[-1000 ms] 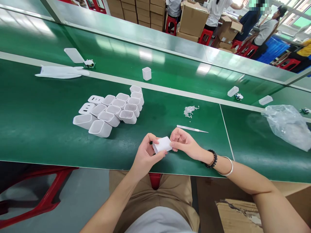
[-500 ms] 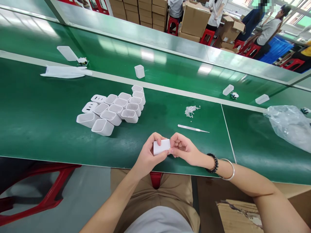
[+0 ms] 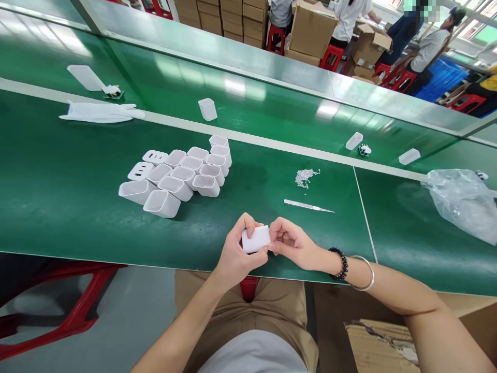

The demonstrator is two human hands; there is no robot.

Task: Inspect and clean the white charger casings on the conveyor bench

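My left hand (image 3: 241,246) is wrapped round a small white plastic housing (image 3: 257,239), thumb over its top, above the near edge of the green bench. At the housing's right end, my right hand (image 3: 290,242) has thumb and forefinger pinched together, the other fingers curled. Whatever is in that pinch is too small or hidden. Beyond the hands lie metal tweezers (image 3: 306,205) and a pile of tiny clear pieces (image 3: 305,178). Several open white housings (image 3: 176,187) stand grouped to the left, two of them showing slotted faces (image 3: 140,171).
Past a pale strip (image 3: 248,137), a green belt carries a white housing (image 3: 207,109), more housings (image 3: 354,141) and small circuit boards (image 3: 364,150). A white glove (image 3: 101,112) lies far left, a clear plastic bag (image 3: 462,202) right. A red stool (image 3: 73,305) stands lower left.
The housings and circuit boards on the far belt have shifted left. My hands have moved slightly left with the white housing, keeping the same grip.
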